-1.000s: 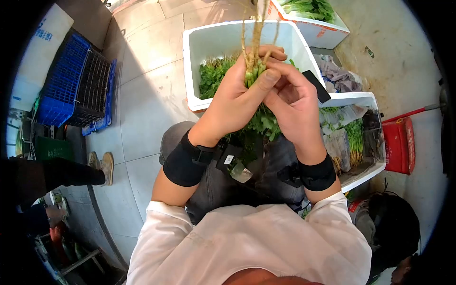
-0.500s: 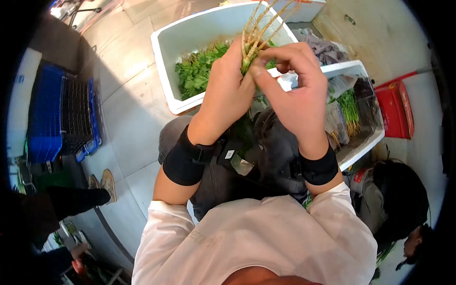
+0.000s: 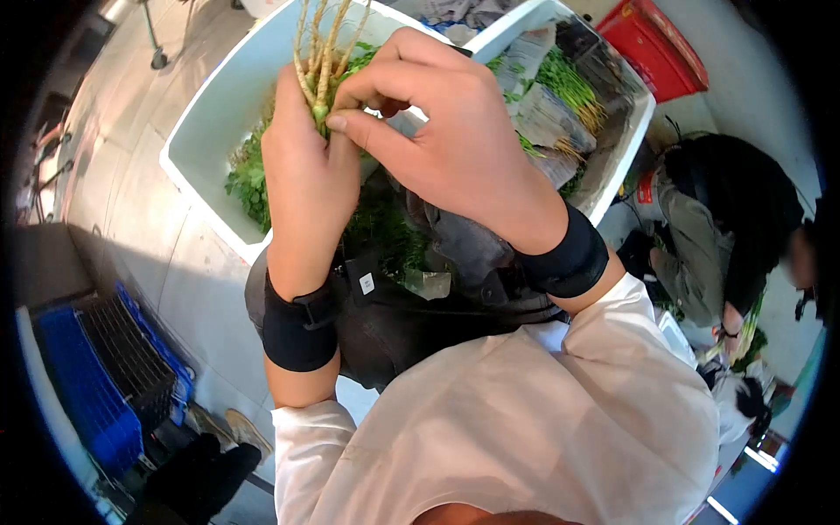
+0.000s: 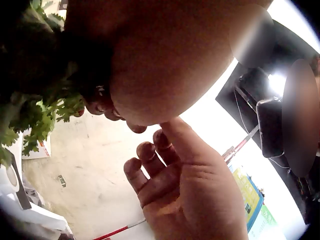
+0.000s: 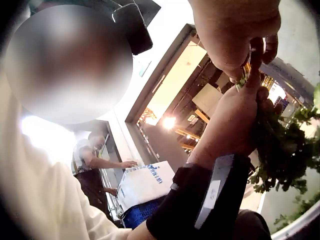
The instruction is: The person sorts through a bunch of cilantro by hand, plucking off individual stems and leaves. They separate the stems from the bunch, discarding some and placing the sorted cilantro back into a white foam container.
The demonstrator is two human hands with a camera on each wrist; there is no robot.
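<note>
Two hands on one rooted bunch of greens (image 3: 325, 79), held up over the near side of the left white box (image 3: 210, 131). Left hand (image 3: 308, 166) carries it: fingers curled round the bunch just below the crown (image 3: 321, 112). Right hand (image 3: 446, 114) comes in from the right — thumb and forefinger together, pinching at the crown's right side; exactly what sits between the tips is too small to tell. Its other three fingers are loosely bent and clear of the bunch in the left wrist view.

Key relation: long axis runs near-far, roots pointing far and fanning slightly, crown just above the left grip, leaves (image 5: 287, 150) hanging out below the left hand in the right wrist view. So the crown lies left of the right palm, right at its fingertips, and the right fingers meet the axis from the side, not end-on. Left hand has the main hold; both hands are touching at the crown.

Around it: loose greens (image 3: 252, 179) in the left box under the hands, second white box (image 3: 628, 153) to the right with more rooted bunches (image 3: 569, 87) and wrapping, red bin (image 3: 652, 48) beyond. Another person (image 3: 713, 201) bends low at far right.
</note>
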